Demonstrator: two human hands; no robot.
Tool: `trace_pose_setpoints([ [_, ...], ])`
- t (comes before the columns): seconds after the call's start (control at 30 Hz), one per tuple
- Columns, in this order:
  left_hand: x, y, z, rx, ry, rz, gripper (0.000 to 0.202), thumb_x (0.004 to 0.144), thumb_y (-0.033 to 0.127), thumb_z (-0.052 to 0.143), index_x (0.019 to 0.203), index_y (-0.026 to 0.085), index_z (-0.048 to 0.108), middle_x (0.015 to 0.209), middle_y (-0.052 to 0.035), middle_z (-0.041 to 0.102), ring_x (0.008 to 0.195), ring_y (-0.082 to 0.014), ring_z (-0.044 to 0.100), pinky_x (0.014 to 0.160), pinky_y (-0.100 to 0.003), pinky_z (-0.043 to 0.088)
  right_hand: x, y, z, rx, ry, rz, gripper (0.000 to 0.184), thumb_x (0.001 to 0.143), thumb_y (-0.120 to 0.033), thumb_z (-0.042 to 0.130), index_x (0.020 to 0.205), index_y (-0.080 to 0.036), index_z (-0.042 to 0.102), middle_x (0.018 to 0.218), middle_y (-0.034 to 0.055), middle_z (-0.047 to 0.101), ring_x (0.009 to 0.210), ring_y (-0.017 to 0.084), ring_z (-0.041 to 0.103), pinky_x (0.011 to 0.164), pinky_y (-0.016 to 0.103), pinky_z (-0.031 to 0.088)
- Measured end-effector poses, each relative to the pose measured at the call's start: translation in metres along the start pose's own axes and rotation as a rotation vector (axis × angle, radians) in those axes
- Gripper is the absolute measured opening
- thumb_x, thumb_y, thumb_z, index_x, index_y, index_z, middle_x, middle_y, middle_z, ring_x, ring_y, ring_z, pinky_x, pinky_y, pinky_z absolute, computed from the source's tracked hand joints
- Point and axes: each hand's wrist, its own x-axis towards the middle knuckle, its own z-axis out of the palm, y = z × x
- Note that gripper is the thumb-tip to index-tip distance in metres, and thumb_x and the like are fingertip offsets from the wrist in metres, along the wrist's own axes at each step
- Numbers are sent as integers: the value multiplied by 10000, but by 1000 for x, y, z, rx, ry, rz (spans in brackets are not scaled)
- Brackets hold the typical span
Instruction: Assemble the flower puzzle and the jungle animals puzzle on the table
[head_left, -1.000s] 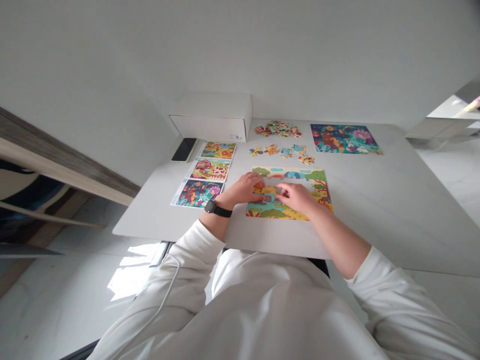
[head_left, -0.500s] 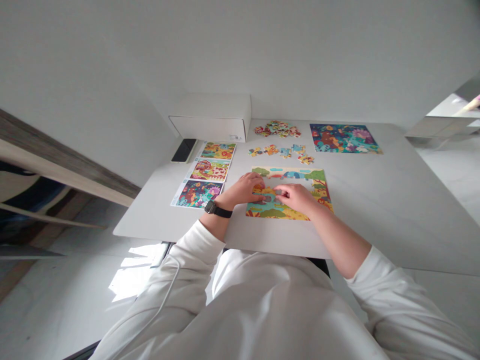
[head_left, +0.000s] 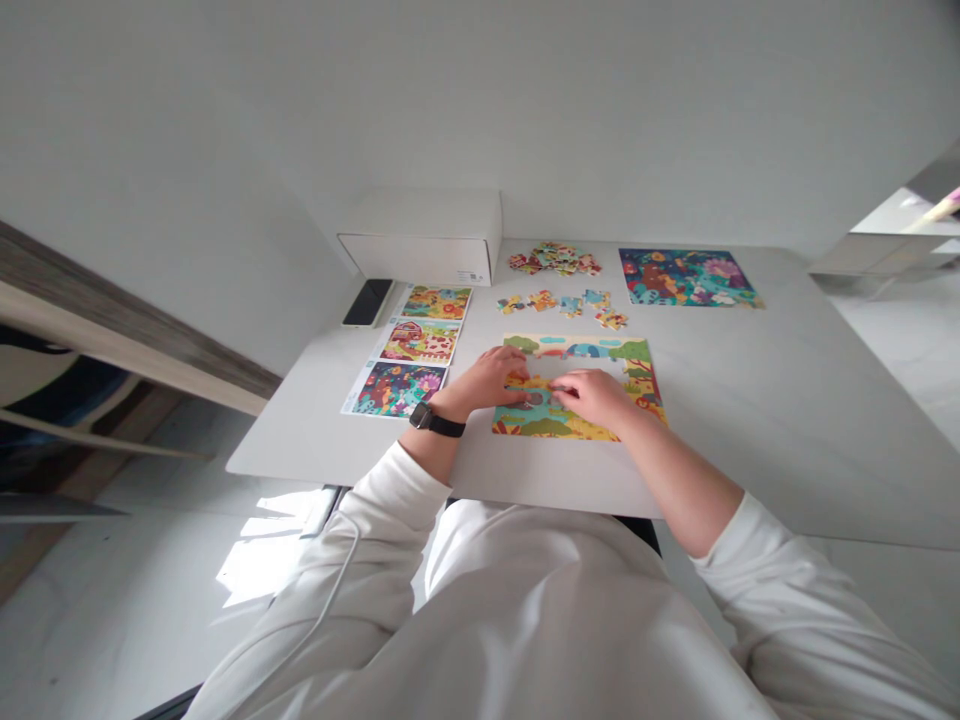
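A partly assembled jigsaw puzzle (head_left: pixel 577 350) of a colourful animal scene lies on the table, with a grey gap near its middle. My left hand (head_left: pixel 487 379) and my right hand (head_left: pixel 592 396) are both over it, fingertips close together on the pieces at its centre. A black watch (head_left: pixel 436 421) sits on my left wrist. Whether either hand holds a piece is hidden. Beyond the puzzle lie a row of loose jigsaw pieces (head_left: pixel 562 304) and a heap of pieces (head_left: pixel 555 259). A finished jigsaw (head_left: pixel 686 278) lies at the far right.
Several printed picture cards (head_left: pixel 420 341) lie left of the puzzle, next to a black phone (head_left: pixel 367 302). A white box (head_left: pixel 418 253) stands at the far edge of the pale table (head_left: pixel 750 420). The table's near edge runs just beyond my torso.
My right hand has shifted slightly toward me over the puzzle, and the grey gap shows a little more. My left hand has barely moved.
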Motion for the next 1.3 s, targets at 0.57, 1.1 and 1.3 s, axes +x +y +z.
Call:
trace_pose_setpoints([
  [0.57,5,20,7,80,-11,-140,347,822,458,892,1025,218,745,1350,-136,672,1307,-353,630,1184,-525,486,-3,4,-37,126,357,160,240,999,-344,647,1010,-236,861,904,57,843,718,200,697,718,312,501],
  [1.1,6,8,9,-30,64,-132,102,937,208,633,954,241,728,1214,-105,742,1224,-312,671,1150,-505,503,-24,66,-77,130,-36,247,235,972,-365,681,1109,-268,845,894,25,826,734,184,710,713,298,504],
  [1.3,12,-4,11,-20,294,-246,216,932,184,610,1142,224,635,1180,-122,720,1186,-308,674,1090,-488,538,-28,67,-56,46,-46,230,220,1004,-354,652,1086,-274,839,910,36,828,772,197,722,746,309,510],
])
